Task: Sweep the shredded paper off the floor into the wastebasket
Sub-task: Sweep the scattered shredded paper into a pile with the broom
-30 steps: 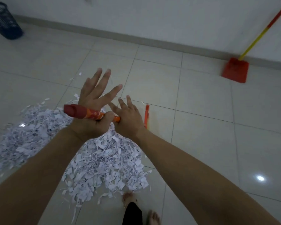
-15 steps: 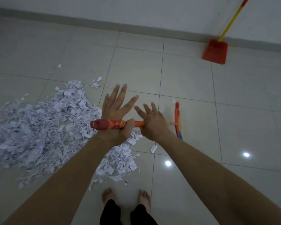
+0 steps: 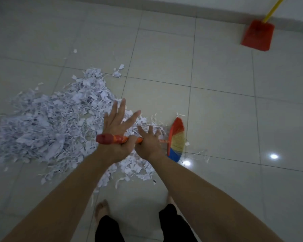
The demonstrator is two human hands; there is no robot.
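The broom head (image 3: 176, 139) now shows its broad side just right of the right hand (image 3: 148, 145), with red, yellow and blue bristles fanned out; half a second ago it appeared only as a thin red edge there. It has come in against the right edge of the shredded paper (image 3: 56, 123), and scraps that a moment ago lay left of and below the hands now reach under the right hand and up to the bristles, with loose strips scattered beyond them. The dustpan (image 3: 257, 34) has slid farther up and right of the hands as the view tipped downward.
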